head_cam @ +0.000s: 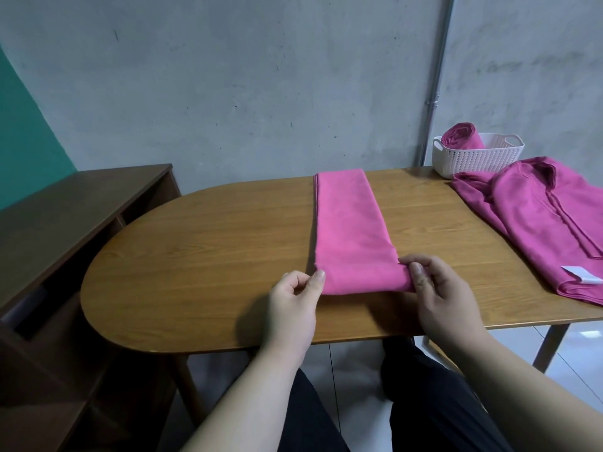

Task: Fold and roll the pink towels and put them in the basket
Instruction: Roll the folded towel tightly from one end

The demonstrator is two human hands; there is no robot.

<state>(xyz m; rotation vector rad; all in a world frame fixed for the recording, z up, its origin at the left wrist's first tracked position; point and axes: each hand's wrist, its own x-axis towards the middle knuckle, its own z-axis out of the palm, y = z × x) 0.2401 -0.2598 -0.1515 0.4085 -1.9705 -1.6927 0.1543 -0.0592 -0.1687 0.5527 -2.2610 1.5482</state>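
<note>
Near end of towel strip (pixel 349 230) lies between the hands: left hand (pixel 293 308) pinches one corner, right hand (pixel 437 291) the other. Count: one strip, one rolled towel (pixel 461 136), one basket (pixel 483 158), one loose towel pile (pixel 538 216)

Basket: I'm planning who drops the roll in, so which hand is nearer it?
Right. The right hand pinches the folded towel's near right corner, on the basket's side of the table; the left hand pinches the near left corner, farther away.
</note>
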